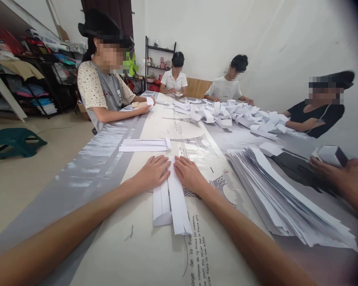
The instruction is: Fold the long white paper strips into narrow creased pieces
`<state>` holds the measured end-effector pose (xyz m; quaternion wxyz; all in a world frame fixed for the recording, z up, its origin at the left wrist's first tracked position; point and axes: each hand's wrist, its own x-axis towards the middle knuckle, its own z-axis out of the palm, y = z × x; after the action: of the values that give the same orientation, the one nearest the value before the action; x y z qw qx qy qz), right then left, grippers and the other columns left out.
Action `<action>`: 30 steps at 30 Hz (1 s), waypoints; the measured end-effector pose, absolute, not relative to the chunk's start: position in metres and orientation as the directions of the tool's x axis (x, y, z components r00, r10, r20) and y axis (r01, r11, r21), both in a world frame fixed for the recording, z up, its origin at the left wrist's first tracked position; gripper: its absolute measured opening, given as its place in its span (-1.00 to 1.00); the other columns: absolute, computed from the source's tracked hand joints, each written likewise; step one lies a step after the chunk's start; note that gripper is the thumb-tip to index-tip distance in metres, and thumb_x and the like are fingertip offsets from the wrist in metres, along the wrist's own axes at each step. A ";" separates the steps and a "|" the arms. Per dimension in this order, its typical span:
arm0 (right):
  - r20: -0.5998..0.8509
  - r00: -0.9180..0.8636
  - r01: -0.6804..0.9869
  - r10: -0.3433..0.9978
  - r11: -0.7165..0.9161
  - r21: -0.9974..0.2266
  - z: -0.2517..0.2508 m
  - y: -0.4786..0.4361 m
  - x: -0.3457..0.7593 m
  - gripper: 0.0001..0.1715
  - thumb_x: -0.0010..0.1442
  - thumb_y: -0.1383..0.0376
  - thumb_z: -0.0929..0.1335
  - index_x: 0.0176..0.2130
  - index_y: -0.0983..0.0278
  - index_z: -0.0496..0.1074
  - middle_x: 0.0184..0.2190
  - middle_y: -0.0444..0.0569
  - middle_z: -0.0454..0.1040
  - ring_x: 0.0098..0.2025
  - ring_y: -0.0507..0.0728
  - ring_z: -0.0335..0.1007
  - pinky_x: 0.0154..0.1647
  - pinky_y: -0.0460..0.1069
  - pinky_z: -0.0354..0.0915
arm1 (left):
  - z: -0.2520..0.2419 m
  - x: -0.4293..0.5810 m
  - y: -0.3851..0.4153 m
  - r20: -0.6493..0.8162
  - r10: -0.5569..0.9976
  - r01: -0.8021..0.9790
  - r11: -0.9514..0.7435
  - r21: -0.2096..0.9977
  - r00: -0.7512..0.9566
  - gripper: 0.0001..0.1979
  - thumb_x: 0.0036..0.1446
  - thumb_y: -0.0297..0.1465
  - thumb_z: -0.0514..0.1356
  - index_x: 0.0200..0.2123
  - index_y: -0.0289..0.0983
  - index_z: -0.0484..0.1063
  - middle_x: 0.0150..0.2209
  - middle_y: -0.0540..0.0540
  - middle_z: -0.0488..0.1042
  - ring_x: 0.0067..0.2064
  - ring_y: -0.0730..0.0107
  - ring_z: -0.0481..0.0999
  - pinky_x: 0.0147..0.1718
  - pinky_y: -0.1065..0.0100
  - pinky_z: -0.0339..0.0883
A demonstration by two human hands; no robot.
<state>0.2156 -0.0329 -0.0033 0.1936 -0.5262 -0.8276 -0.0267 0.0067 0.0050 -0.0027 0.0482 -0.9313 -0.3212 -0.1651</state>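
A folded white paper sheet (179,206) lies lengthwise on the table in front of me. Beside it on the left, partly overlapped, is another white folded piece (161,204); whether the two are joined I cannot tell. My left hand (155,171) rests palm down, its fingers stretched over the upper end of the left piece. Flat against the upper right edge of the paper lie the fingers of my right hand (190,173). Just beyond my fingertips, a further folded white paper strip (145,145) lies crosswise. Both hands cover part of the paper beneath them.
A fanned stack of white paper (274,198) lies to my right, near a co-worker's hand (337,174) holding a small box. Farther back, folded papers form a loose pile (235,115). Several people sit or stand around the table. A green stool (14,139) stands left.
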 end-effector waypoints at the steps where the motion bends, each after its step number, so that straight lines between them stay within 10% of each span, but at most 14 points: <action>1: 0.342 -0.382 0.878 0.858 0.453 -0.157 -0.004 -0.033 0.216 -0.68 0.49 0.34 0.13 0.01 0.26 0.40 0.29 0.10 0.35 0.36 0.27 0.16 0.27 0.21 0.22 | -0.004 0.006 0.005 0.332 0.585 0.617 -0.787 0.009 0.740 -0.56 0.46 -0.25 -0.10 0.20 -0.31 0.36 0.29 -0.30 0.34 0.35 0.01 0.24 0.27 -0.02 0.11; 21: 0.314 -0.381 0.890 0.869 0.437 -0.130 -0.012 -0.033 0.212 -0.62 0.47 0.38 0.08 0.08 0.31 0.36 0.29 0.24 0.34 0.37 0.33 0.19 0.30 0.31 0.21 | -0.004 0.010 0.001 0.334 0.576 0.652 -0.734 -0.190 0.746 -0.50 0.46 -0.28 -0.11 0.25 -0.46 0.31 0.27 -0.37 0.38 0.31 0.01 0.32 0.27 0.01 0.09; 30: 0.318 -0.391 0.893 0.864 0.440 -0.099 -0.014 -0.032 0.212 -0.61 0.47 0.37 0.07 0.09 0.32 0.35 0.30 0.24 0.32 0.36 0.34 0.20 0.30 0.32 0.21 | 0.005 0.011 -0.004 0.372 0.507 0.603 -0.770 -0.210 0.778 -0.66 0.43 -0.34 -0.01 -0.04 -0.38 0.51 0.01 -0.29 0.55 0.19 0.02 0.43 0.22 0.04 0.17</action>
<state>0.2119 -0.0316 -0.0136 0.1629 -0.5274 -0.8327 -0.0439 0.0114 -0.0038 0.0052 0.1609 -0.9289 -0.2986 -0.1485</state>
